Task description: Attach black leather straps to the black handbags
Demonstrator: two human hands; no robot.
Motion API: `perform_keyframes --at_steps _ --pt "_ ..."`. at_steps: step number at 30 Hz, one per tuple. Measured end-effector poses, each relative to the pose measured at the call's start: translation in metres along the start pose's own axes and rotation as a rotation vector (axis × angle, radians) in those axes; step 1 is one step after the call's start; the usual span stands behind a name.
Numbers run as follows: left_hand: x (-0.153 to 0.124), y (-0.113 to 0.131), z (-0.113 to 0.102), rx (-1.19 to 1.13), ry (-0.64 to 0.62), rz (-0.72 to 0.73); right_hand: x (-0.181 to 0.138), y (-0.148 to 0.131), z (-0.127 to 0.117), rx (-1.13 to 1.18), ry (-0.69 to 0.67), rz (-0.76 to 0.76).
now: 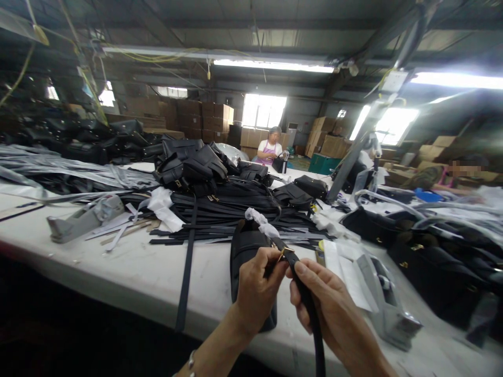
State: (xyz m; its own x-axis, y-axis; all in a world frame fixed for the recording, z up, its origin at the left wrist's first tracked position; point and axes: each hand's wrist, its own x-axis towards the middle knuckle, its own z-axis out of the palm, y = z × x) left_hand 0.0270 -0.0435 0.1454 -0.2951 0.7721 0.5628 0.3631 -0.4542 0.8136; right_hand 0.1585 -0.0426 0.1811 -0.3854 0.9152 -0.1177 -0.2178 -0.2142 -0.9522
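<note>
A black handbag [244, 248] stands on the white table in front of me. White wrapping [262, 224] covers a fitting or strap end at its top. My left hand [257, 285] pinches a gold buckle [287, 252] at the bag's side. Threaded through or lying against that buckle is a black strap [314, 319]; which of the two I cannot tell. My right hand [328, 293] grips this strap just below the buckle, thumb on top. The strap's lower end hangs down past the bottom of the view.
Many black straps [236, 204] lie heaped behind the bag, with more black bags [192, 162] on top. Grey tape dispensers stand at left [86, 217] and right [387, 303]. Black bags [436, 267] fill the right side. A co-worker [271, 146] sits across the table.
</note>
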Motion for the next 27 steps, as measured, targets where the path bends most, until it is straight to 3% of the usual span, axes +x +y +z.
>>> perform_keyframes --at_steps 12,24,27 --pt "-0.001 -0.004 0.000 -0.164 -0.055 -0.131 0.003 0.015 -0.001 -0.057 0.002 -0.122" --pt "0.000 -0.006 -0.004 -0.241 -0.135 -0.166 0.010 0.009 -0.001 0.007 -0.058 0.036" --pt "0.001 -0.004 -0.008 -0.300 -0.183 -0.198 0.013 0.012 -0.002 -0.059 -0.046 -0.014"
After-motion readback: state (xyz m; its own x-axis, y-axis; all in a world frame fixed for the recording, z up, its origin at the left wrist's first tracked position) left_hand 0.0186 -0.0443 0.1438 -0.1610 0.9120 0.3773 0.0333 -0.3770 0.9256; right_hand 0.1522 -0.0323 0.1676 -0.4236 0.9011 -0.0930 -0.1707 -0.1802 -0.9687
